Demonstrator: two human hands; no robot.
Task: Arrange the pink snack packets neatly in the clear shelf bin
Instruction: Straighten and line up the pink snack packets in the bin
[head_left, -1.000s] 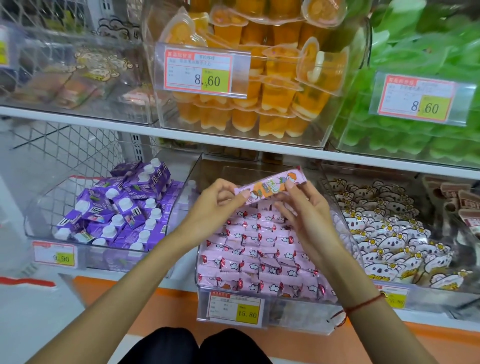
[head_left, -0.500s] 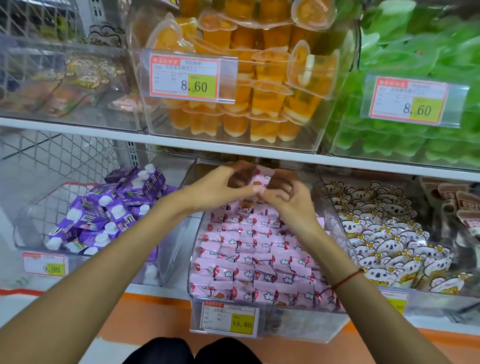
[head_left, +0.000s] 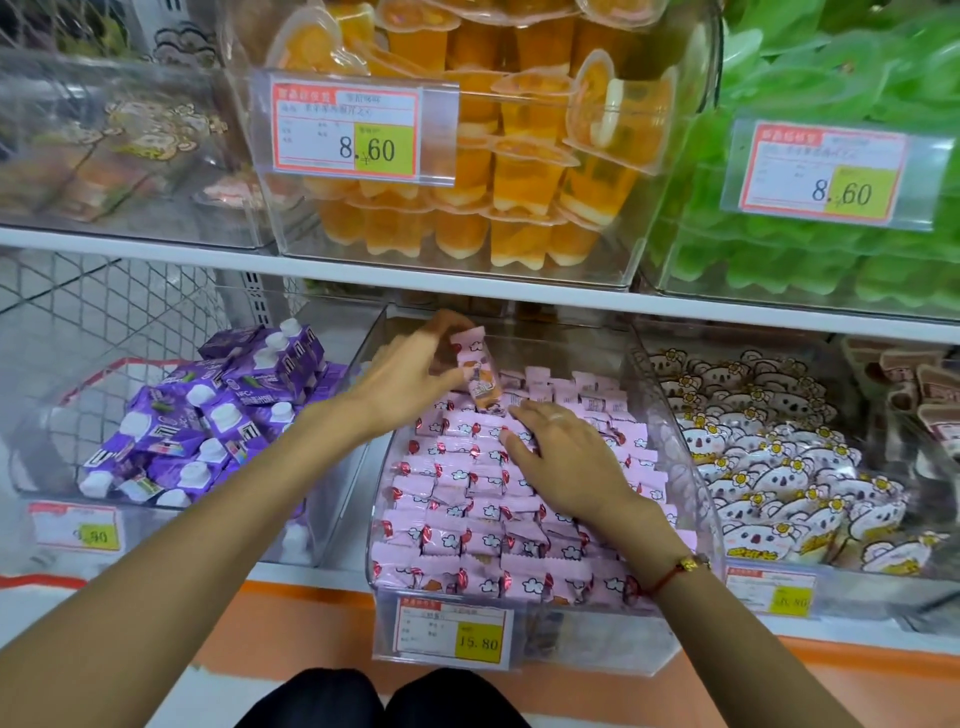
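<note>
over the bin (head_left: 698, 499), left hand (head_left: 410, 371) holds a packet (head_left: 477, 371) upright

The left hand (head_left: 410, 374) is motion-blurred; its grip on the packet (head_left: 478, 374) is unclear.

White shop shelves (head_left: 467, 291), orange floor strip (head_left: 311, 639), wire mesh backing (head_left: 104, 306).

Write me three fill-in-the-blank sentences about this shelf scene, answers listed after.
1. The left hand holds one pink packet at the ____ of the clear bin.
2. The right hand rests on the ____ packets.
3. The bin's price tag reads ____.

Missing words: back; pink; 15.80
</note>
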